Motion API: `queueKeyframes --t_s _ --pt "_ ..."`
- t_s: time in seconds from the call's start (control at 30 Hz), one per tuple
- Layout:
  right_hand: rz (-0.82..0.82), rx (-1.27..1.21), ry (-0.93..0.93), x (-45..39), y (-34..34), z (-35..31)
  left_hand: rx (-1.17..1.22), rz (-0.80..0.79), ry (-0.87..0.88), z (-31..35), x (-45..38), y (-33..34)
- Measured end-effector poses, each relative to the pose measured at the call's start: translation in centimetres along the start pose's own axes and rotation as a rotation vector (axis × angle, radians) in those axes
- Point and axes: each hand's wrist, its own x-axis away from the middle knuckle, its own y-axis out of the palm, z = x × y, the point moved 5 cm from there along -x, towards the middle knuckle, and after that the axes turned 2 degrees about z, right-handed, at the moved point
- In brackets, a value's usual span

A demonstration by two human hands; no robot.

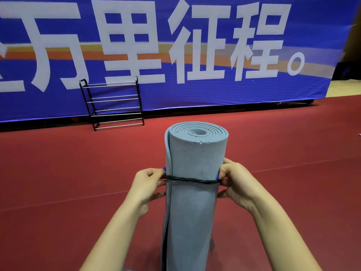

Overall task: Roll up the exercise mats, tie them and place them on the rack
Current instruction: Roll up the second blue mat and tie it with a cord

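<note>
A grey-blue exercise mat (195, 159), rolled tight, stands upright in front of me with its spiral end facing up. A black twisted cord (192, 180) runs around its middle. My left hand (148, 184) pinches the cord at the roll's left side. My right hand (236, 180) pinches it at the right side. The mat's outer flap edge runs down the left of the roll. A black metal rack (114, 104) with several bare rail shelves stands far off at the left, against the banner.
Red sports flooring (78, 173) spreads all around. A big blue banner (214, 90) with white characters closes off the back. A strip of wooden floor (345, 89) shows at the far right behind the banner.
</note>
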Motion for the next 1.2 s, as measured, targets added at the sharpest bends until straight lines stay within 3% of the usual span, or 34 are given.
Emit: queueKeyframes --t_s 0.2,0.37,0.57,0.77,1.0,1.2 --pt "0.172 0.022 -0.134 -1.2 -0.3 1.1 0.042 -0.031 -0.044 0.1 0.2 0.5" --pt "0.190 0.039 -0.190 -2.1 -0.3 2.0 0.070 -0.120 -0.072 -0.3 -0.4 0.8" --pt "0.277 0.238 -0.218 -3.2 -1.5 2.5 -0.051 0.003 0.053 -0.5 -1.5 0.5" --pt "0.290 0.111 -0.156 -2.6 -2.4 2.3 -0.042 -0.033 0.102 -0.3 -1.4 0.5" --pt "0.278 0.072 -0.134 -2.5 -2.8 2.7 0.004 -0.028 0.024 -0.9 -1.7 -0.3" --pt "0.412 0.134 -0.186 -3.4 -3.5 4.0 -0.103 0.033 0.115 -1.5 -1.5 -0.8"
